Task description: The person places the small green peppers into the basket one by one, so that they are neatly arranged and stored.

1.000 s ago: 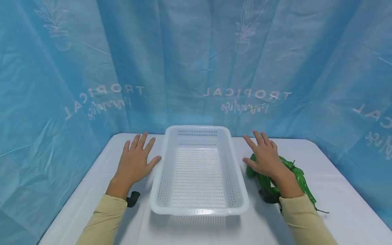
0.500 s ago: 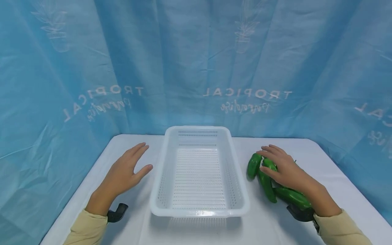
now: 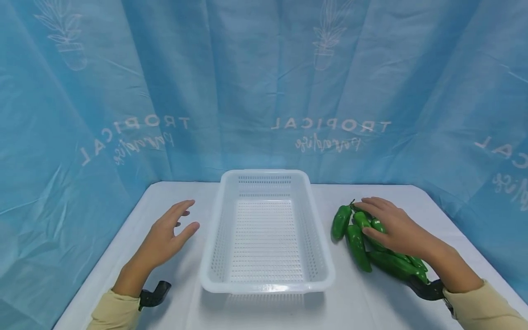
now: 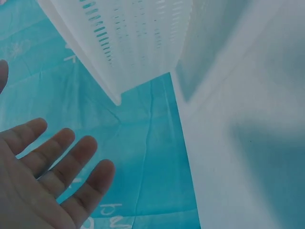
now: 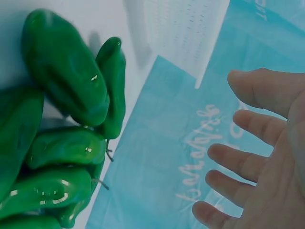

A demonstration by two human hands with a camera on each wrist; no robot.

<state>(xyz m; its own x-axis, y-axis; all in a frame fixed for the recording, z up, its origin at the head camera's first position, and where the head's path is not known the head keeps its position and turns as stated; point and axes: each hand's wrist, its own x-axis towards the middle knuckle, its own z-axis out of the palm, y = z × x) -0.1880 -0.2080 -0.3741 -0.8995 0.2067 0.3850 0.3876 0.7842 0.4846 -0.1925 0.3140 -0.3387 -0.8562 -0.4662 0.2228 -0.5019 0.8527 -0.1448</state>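
Observation:
Several glossy green peppers (image 3: 359,247) lie in a loose pile on the right of the table. Over that pile hovers my right hand (image 3: 392,224), its fingers spread and relaxed. The right wrist view shows a gap between this hand (image 5: 267,157) and the nearest green peppers (image 5: 66,67); it holds nothing. To the left of a white plastic basket (image 3: 330,270), my left hand (image 3: 161,236) hangs above the table with thumb apart and palm bare. In the left wrist view the left hand's fingers (image 4: 83,183) stand apart from the basket (image 4: 138,47). Part of the pile is hidden under my right hand.
The basket has slotted walls and stands in the middle of the white-covered table (image 3: 247,316). Blue curtains (image 3: 264,91) with white print close off the back and both sides. A black strap mount (image 3: 154,293) sits on my left wrist.
Both hands have drawn back and turned their palms inward. My right hand has shifted right over the green peppers, uncovering more of them. The basket stays put.

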